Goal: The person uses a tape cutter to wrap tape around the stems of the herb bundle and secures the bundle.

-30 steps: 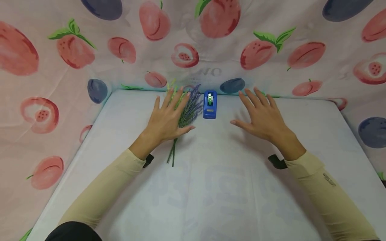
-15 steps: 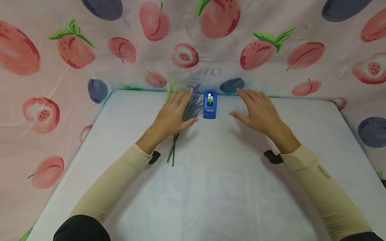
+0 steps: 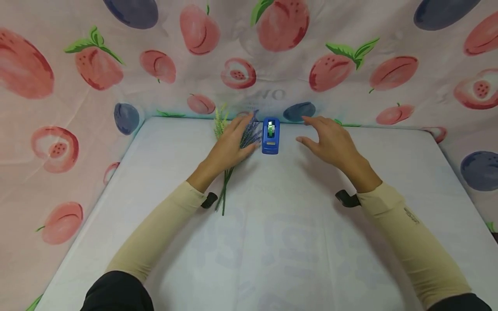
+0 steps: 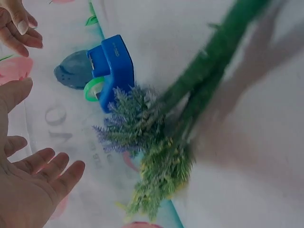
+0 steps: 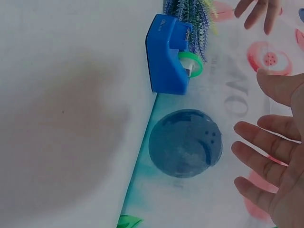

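My left hand (image 3: 228,144) hovers over a bunch of artificial flowers, its fingers relaxed and nothing in its grasp. The flower bunch (image 4: 159,171) has purple lavender sprigs and yellow-green sprigs on green stems, and lies on the white table. In the head view the hand hides the middle of it. To the right of the flowers stands a blue tape dispenser (image 3: 270,136) with a green-cored roll (image 5: 191,65). On the dispenser's right my right hand (image 3: 335,141) is held above the table, fingers loosely bent, holding nothing. Both hands are apart from the dispenser.
The white table (image 3: 288,242) ends at the back against a hanging cloth (image 3: 284,65) printed with peaches and dark plums. The same cloth rises along the left and right sides. A black wrist camera mount (image 3: 347,198) sits under the right wrist.
Both hands have moved slightly inward toward the dispenser, and their spread fingers have drawn together and bent a little. The flowers and the dispenser have stayed in place.
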Demonstrator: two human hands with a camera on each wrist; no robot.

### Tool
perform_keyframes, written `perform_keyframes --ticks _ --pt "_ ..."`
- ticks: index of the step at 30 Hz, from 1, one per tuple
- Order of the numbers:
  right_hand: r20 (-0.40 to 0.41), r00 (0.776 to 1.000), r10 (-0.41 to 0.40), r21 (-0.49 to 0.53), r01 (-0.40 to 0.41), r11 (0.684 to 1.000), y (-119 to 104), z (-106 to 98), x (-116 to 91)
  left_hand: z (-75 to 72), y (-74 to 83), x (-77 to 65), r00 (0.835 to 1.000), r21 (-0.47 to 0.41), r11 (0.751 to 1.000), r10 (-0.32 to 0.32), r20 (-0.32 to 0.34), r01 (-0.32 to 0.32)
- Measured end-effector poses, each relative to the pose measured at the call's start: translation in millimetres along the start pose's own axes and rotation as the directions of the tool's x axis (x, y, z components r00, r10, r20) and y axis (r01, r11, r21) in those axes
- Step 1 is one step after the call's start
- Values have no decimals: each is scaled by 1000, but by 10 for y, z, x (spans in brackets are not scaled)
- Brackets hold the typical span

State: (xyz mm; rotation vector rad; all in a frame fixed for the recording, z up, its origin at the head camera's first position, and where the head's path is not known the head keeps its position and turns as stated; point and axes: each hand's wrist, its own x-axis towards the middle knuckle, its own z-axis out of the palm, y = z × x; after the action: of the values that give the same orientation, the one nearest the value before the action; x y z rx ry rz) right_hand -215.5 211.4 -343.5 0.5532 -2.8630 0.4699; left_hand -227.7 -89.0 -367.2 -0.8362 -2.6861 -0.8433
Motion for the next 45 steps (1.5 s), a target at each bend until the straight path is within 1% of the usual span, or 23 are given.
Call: perform_keyframes --ticks 6,11,14,17,21,28,33,36,38,40,45 --pt "6 1000 9 60 -9 998 -23 5 58 55 26 80 998 -86 995 -55 27 57" --pt "-5 1000 8 106 -7 994 -38 27 111 134 28 156 994 -162 981 -100 41 105" --pt "-3 1000 16 114 -15 993 -45 43 145 198 33 199 990 -238 962 -129 51 137" --pt "2 1000 16 119 -16 993 -58 49 176 268 37 245 986 -312 935 -157 64 169" --pt "-2 1000 -4 136 4 991 -74 55 219 341 50 301 979 -367 907 -189 80 205" --pt "-11 1000 -22 179 24 984 -69 91 292 417 33 378 966 -386 886 -246 81 258" --pt "-16 1000 -20 219 23 975 -59 132 324 500 2 451 959 -443 853 -275 67 275" --pt "-16 1000 -18 237 21 971 -57 163 340 551 -7 494 951 -462 835 -303 66 298" --pt "-14 1000 -16 246 19 969 -59 182 350 594 -13 524 945 -466 828 -321 64 313" --pt "-12 1000 -14 255 16 967 -66 197 357 634 -19 542 941 -460 827 -335 58 323" --pt "4 1000 -11 257 10 966 -87 218 373 702 -46 552 934 -420 841 -355 46 341"
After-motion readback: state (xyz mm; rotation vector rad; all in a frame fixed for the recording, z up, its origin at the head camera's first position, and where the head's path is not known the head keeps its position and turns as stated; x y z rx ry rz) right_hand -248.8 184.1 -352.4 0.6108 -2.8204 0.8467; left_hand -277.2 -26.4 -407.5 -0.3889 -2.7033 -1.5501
